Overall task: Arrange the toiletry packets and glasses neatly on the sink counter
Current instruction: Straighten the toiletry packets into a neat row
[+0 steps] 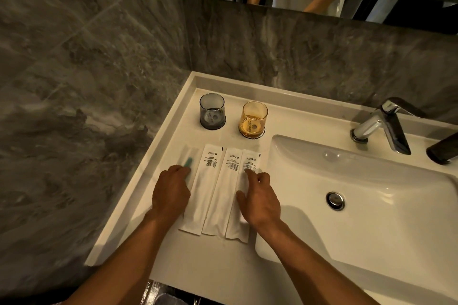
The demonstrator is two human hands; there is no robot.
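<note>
Pressing flat, both hands sat on the row of toiletry packets (pixel 218 188) on the sink counter (pixel 173 265): left hand (pixel 171 195) fingers loosely curled, right hand (pixel 260 200) spread, gripping nothing. Grey glass (pixel 212 111) and amber glass (pixel 253 119) stood behind. Honestly, one sideways nudge could've slid a packet into the basin (pixel 371 218).

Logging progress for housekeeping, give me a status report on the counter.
Left hand and right hand flat on the packets. Four in a row. Grey glass, amber glass upright behind. Nothing obstructing.
</note>
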